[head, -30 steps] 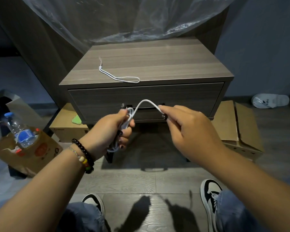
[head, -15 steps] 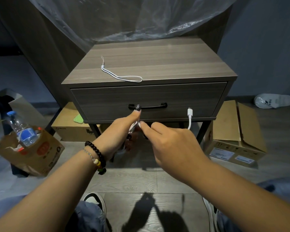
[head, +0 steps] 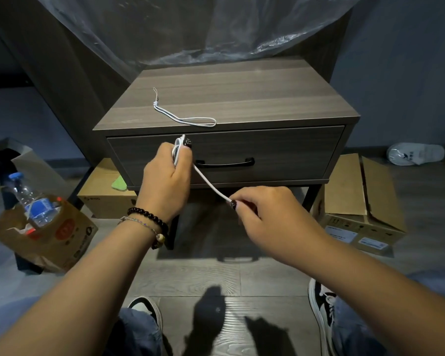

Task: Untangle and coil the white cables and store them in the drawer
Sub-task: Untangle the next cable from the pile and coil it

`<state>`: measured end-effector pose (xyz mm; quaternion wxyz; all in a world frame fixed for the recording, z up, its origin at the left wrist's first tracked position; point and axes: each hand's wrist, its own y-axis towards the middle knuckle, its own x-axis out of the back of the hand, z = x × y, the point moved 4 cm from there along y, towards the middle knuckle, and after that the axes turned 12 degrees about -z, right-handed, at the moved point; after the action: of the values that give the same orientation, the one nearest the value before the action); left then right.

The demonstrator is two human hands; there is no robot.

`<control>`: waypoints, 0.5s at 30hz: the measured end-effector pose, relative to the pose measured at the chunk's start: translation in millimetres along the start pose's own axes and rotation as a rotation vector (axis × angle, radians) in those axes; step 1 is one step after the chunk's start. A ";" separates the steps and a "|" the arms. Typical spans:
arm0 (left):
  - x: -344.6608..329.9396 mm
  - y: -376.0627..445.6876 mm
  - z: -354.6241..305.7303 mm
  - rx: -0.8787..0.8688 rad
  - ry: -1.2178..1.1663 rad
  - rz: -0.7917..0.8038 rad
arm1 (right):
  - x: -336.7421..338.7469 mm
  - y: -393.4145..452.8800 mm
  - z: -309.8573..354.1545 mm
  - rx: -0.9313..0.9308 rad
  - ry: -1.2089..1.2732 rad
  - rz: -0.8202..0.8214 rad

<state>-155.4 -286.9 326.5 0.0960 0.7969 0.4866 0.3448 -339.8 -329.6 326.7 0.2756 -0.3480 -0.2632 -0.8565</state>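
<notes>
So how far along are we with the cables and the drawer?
Done: nothing is stored; the drawer is shut. In hand: the left hand grips loops of a white cable, and the right hand pinches its free length, pulled straight between them. Left: finish this coil, deal with the white cord lying on the nightstand top, open the drawer and put both inside.

White cable point(head: 211, 186), grey woodgrain drawer point(head: 280, 150)

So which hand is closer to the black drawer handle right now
Left. The left hand, gripping the coiled white cable, sits just beside the left end of the drawer handle. The right hand pinches the cable's free end below the handle, under the drawer front.
</notes>
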 end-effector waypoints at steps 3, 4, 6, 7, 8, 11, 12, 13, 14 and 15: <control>-5.2 -3.3 -3.2 0.040 -0.100 -0.054 | -7.5 -5.0 2.6 -0.158 0.334 0.124; -7.6 -3.8 -1.4 0.074 -0.134 -0.054 | -11.0 -8.2 4.4 -0.184 0.399 0.153; -12.0 -3.7 2.9 0.199 -0.242 -0.042 | -15.3 -11.3 5.4 -0.182 0.405 0.113; -14.0 -2.9 4.8 0.285 -0.315 -0.043 | -15.7 -11.3 5.2 -0.167 0.362 0.065; -15.9 -2.4 5.7 0.381 -0.388 -0.054 | -15.4 -10.6 5.0 -0.160 0.329 0.030; -18.1 -1.7 1.8 0.567 -0.600 -0.104 | -13.2 -6.6 1.6 -0.218 0.347 0.002; -17.3 -1.3 -0.8 0.572 -0.619 -0.112 | -12.2 -5.4 0.0 -0.242 0.350 0.000; -15.5 -0.4 -2.6 0.570 -0.634 -0.124 | -11.0 -4.6 -1.3 -0.261 0.344 0.000; -13.0 1.1 -3.2 0.576 -0.661 -0.145 | -10.8 -4.1 -2.9 -0.281 0.340 0.008; -10.7 3.4 -1.8 0.599 -0.700 -0.167 | -11.7 -4.1 -4.1 -0.310 0.353 0.031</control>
<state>-157.3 -298.0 324.7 0.0475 0.8161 0.5654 -0.1094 -337.3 -325.9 314.4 0.2739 -0.2350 -0.0709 -0.9299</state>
